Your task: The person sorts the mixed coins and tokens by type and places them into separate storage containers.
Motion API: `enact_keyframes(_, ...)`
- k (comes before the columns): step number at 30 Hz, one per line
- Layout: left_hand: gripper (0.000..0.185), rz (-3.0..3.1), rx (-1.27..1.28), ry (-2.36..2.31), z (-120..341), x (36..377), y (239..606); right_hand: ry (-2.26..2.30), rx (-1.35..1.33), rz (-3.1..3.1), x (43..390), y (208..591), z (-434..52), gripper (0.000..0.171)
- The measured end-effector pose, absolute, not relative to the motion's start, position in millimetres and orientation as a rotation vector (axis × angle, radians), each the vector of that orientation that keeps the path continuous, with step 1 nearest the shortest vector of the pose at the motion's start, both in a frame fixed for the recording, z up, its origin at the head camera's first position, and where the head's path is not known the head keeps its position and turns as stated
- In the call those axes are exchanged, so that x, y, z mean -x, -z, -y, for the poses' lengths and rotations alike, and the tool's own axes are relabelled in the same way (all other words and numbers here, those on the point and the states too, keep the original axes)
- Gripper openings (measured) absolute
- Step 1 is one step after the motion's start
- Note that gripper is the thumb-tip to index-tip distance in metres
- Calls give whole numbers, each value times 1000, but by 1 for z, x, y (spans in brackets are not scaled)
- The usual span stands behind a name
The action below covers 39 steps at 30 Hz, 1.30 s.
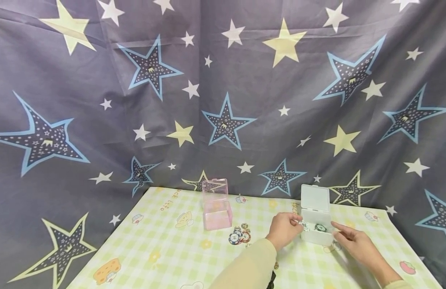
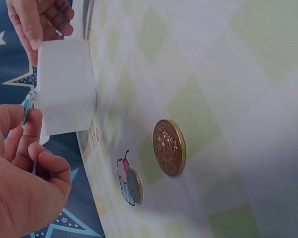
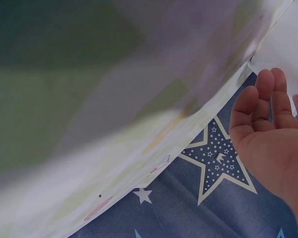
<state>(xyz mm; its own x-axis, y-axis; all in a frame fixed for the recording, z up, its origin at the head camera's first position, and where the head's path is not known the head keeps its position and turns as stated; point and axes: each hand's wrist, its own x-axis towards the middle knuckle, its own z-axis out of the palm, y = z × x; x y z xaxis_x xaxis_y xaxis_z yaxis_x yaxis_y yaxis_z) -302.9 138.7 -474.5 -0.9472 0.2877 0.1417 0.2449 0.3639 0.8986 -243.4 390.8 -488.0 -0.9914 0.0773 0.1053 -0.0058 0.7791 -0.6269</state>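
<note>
Our pale left sleeve (image 1: pixel 246 263) is crossing the foreground of the head view, blocking part of a dark object (image 1: pixel 271 281) and the green-checked tablecloth (image 1: pixel 143 249). We are flanking an open white box (image 1: pixel 316 238) with our left hand (image 1: pixel 285 230) and right hand (image 1: pixel 354 243), a green-and-black chip (image 1: pixel 320 228) lying inside. A chip pile (image 1: pixel 236 237) is sitting near an open pink box (image 1: pixel 217 222); a star-printed curtain (image 1: pixel 215 80) is hanging behind.

At the left wrist, our fingertips are pinching a teal-and-white chip (image 2: pixel 29 105) by the white box's rim, while a brown coin (image 2: pixel 168 148) and a greenish coin (image 2: pixel 135 186) are lying on the cloth.

At the right wrist, our fingers are extending loosely beside the white box, and shadow is darkening the tablecloth.
</note>
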Motion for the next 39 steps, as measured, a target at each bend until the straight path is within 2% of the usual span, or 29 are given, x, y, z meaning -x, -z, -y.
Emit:
enact_keyframes(10,17,-2552,-596,-1657,-138,297,471,-1034,83,2878,244,488,-390,54)
enact_keyframes(16,19,-2575,-712,-1551,-122,299,479,-1060,68,2896,242,489,-389,57)
enact_keyframes(22,24,-2686,-849,-1274,-73,309,475,-1052,49,2897,242,487,-391,59)
enact_keyframes(31,26,-2752,-821,-1243,4,331,470,-994,47,2873,244,485,-396,57)
enact_keyframes(39,29,-2845,-822,-1048,53,317,472,-1025,40,2862,243,488,-392,54)
